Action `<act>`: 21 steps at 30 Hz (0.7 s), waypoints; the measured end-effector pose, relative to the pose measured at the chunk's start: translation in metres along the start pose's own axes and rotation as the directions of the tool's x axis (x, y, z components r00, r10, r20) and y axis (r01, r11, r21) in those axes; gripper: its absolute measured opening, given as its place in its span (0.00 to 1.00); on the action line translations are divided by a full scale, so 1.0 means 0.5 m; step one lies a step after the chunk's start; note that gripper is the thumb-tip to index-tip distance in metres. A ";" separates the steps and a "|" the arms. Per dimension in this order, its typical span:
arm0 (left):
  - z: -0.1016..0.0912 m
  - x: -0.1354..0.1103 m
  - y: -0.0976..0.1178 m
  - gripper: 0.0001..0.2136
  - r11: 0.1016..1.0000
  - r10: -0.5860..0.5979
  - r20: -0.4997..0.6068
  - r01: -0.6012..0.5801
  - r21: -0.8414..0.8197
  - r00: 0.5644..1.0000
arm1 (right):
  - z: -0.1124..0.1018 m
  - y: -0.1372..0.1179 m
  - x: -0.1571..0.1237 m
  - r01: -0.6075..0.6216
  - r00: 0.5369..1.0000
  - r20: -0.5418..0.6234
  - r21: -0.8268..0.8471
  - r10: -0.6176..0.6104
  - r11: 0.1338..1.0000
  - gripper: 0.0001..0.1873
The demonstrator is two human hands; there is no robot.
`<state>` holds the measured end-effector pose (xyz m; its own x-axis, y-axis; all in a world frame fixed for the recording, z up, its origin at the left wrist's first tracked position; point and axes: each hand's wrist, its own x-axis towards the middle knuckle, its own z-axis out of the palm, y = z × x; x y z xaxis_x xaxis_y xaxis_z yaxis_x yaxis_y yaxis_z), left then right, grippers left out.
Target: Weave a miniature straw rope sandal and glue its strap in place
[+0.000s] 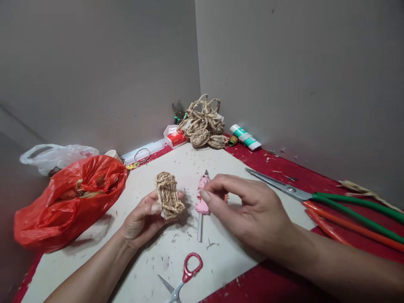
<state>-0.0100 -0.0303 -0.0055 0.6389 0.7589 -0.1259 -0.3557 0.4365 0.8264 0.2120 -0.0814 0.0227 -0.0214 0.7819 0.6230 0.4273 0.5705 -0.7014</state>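
My left hand [143, 223] grips a small woven straw-rope piece [168, 195], with fingers behind it and the thumb on its lower left side. A pink hot glue gun [202, 206] lies on the board, its dark nozzle pointing away and a clear glue stick [200, 229] sticking out of its near end. Over the right side of the gun is my right hand [249, 206], thumb and forefinger pinched together. Whatever is between those fingertips, if anything, is too small to make out. Part of the gun is hidden behind this hand.
Small red-handled scissors [189, 271] lie open in front. Large shears [293, 191] with green and orange handles rest at right. A red plastic bag [72, 202] bulges at left. Coiled straw rope [203, 124] is heaped at the back corner, beside a green-white packet [246, 136].
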 end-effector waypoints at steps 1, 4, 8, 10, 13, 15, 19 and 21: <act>-0.003 0.001 0.003 0.20 1.000 0.010 -0.011 -0.010 -0.007 1.000 | -0.007 0.002 0.006 -0.022 0.998 0.054 -0.062 0.025 0.998 0.11; -0.013 0.004 0.011 0.21 0.999 0.039 -0.076 -0.041 -0.031 0.996 | -0.032 0.009 0.022 -0.064 0.950 0.264 -0.355 0.165 0.933 0.10; -0.029 0.008 0.022 0.17 0.993 0.090 -0.153 -0.101 -0.060 0.984 | -0.052 0.018 0.021 0.068 0.878 0.394 -0.666 0.272 0.743 0.11; -0.034 0.010 0.026 0.14 0.991 0.125 -0.174 -0.132 -0.028 0.977 | -0.048 0.025 0.011 0.128 0.856 0.419 -0.739 0.303 0.662 0.13; -0.041 0.013 0.029 0.08 0.970 0.220 -0.222 -0.188 0.155 0.950 | -0.031 0.038 -0.008 0.179 0.809 0.459 -0.787 0.367 0.590 0.11; -0.044 0.015 0.027 0.08 0.938 0.284 -0.247 -0.215 0.271 0.927 | -0.020 0.049 -0.020 0.186 0.787 0.480 -0.784 0.387 0.592 0.10; -0.042 0.016 0.018 0.09 0.902 0.343 -0.274 -0.234 0.362 0.898 | -0.025 0.068 -0.030 0.089 0.802 0.447 -0.746 0.396 0.660 0.12; -0.036 0.015 0.014 0.10 0.871 0.380 -0.289 -0.235 0.432 0.878 | -0.045 0.069 -0.027 -0.026 0.824 0.413 -0.657 0.387 0.754 0.12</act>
<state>-0.0196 -0.0129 -0.0107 0.2286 0.9725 0.0448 -0.1650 -0.0067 0.9863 0.2475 -0.0777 -0.0020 -0.2251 0.9693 0.0989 0.9161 0.2451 -0.3173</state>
